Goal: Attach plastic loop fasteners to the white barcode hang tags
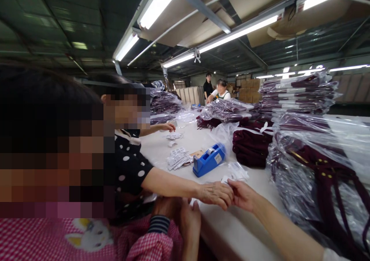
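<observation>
My right hand (243,196) reaches in from the lower right, thumb and fingers pinching a small white paper slip (224,179) over the table. Touching its fingertips is a co-worker's hand (218,193), stretched across from the left out of a black polka-dot sleeve. My left hand (190,216) is lower, at the table's near edge, closed, with a bit of white at its thumb that I cannot make out. Close beside it is another person's hand in a striped cuff (158,224), partly hidden. A blue tape dispenser (209,160) stands beyond my right hand, near small clear packets (236,171).
White printed labels (179,159) lie in a pile left of the dispenser. Maroon garments in clear bags (300,149) are stacked high on the right, with folded maroon cloth (251,147) beside them. Two people sit close on my left; two more are at the far end.
</observation>
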Motion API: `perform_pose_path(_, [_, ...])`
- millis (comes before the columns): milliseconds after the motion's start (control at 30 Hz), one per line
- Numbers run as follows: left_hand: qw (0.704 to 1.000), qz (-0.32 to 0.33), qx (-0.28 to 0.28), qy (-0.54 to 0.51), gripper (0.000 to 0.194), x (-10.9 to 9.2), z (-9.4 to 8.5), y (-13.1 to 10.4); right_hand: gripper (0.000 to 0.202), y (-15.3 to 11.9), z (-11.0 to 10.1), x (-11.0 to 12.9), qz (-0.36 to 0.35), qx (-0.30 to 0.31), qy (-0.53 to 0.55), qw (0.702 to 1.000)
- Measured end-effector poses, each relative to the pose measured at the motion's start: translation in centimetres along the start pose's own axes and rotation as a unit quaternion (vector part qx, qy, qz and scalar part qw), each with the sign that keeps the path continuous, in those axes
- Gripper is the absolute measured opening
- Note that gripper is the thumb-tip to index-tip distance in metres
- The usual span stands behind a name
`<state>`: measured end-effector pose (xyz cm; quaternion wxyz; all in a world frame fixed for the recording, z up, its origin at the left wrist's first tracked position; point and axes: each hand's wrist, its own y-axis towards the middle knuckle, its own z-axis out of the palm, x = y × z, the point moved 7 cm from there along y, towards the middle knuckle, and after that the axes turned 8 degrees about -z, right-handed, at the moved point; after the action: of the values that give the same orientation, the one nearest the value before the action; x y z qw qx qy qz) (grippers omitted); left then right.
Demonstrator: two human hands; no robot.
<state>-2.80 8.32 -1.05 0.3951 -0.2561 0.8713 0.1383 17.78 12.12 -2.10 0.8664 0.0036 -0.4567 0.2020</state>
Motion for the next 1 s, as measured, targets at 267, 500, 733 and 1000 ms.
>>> perform_pose_path(267, [0.999,0.037,-0.003,0.007,0.03,-0.1,-0.4,-0.1,0.014,-2.2,-3.2,1.2,-0.039,-0.077,-0.104,0.991])
perform_pose_path(500, [0.998,0.027,-0.04,0.026,0.043,-0.4,-2.0,-2.4,0.007,-5.5,-4.3,1.1,-0.004,-0.114,-0.372,0.921])
perform_pose_path(733, [0.948,0.29,0.115,0.055,0.028,-8.4,2.7,-12.7,0.013,-4.9,-6.9,8.3,-0.056,-0.2,-0.636,0.743])
perform_pose_path(1000, [0.959,0.148,0.068,0.231,0.035,-7.3,6.1,-12.0,0.031,1.8,-8.3,10.2,-0.026,-0.243,-0.73,0.638])
